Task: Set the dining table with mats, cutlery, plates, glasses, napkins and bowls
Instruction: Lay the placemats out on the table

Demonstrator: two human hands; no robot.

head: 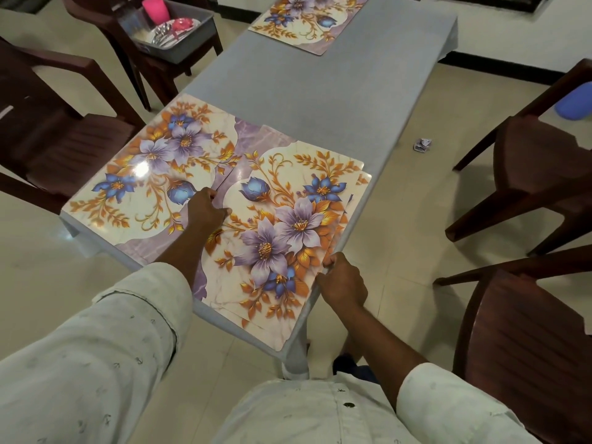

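A grey table (320,97) carries floral place mats. One mat (150,174) lies flat at the near left. A stack of mats (288,219) lies at the near right, its edges fanned out and overhanging the table's edge. My left hand (206,211) grips the stack's left edge with curled fingers. My right hand (342,282) pinches the stack's near right edge. Another mat (307,20) lies at the table's far end.
A grey tub (195,30) with a pink cup (156,8), cutlery and dishes sits on a brown chair at the far left. Brown chairs (538,174) stand on both sides. A crumpled scrap (422,145) lies on the tiled floor.
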